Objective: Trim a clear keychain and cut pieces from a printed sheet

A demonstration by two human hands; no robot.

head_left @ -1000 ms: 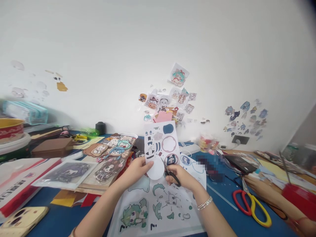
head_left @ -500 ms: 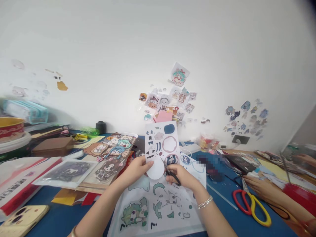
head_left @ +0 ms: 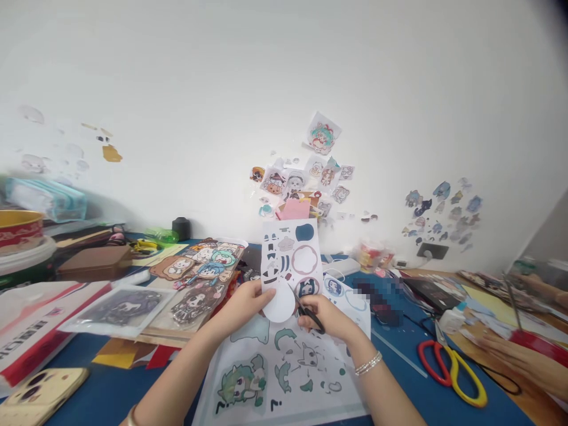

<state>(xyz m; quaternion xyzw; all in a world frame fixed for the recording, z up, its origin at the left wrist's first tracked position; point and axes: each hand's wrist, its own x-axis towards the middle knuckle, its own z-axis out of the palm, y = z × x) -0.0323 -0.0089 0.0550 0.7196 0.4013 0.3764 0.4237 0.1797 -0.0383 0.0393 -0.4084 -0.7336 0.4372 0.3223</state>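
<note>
My left hand [head_left: 247,305] pinches the lower left of a white printed sheet [head_left: 284,236], by a plain white round part [head_left: 279,305] at its bottom. The sheet carries small dark shapes, a ring and a round character picture. In my right hand [head_left: 326,319] is a pair of black-handled scissors [head_left: 314,319], fingers closed round the handles. Their blades point up and left, at the edge between the round part and the character picture. Beneath both hands lies a large printed sheet [head_left: 293,384] with a green character and separate green pieces.
Red-and-yellow-handled scissors [head_left: 452,373] lie to the right, close to a small white bottle [head_left: 452,319] and another person's hand [head_left: 510,355]. Bagged character pieces [head_left: 119,310] and a phone [head_left: 42,393] are on the left. Paper cutouts [head_left: 295,183] are stuck on the wall ahead.
The other person's hand on the right has drawn back from the white bottle, toward the lower right. My own hands, the sheet and the black scissors look nearly unchanged.
</note>
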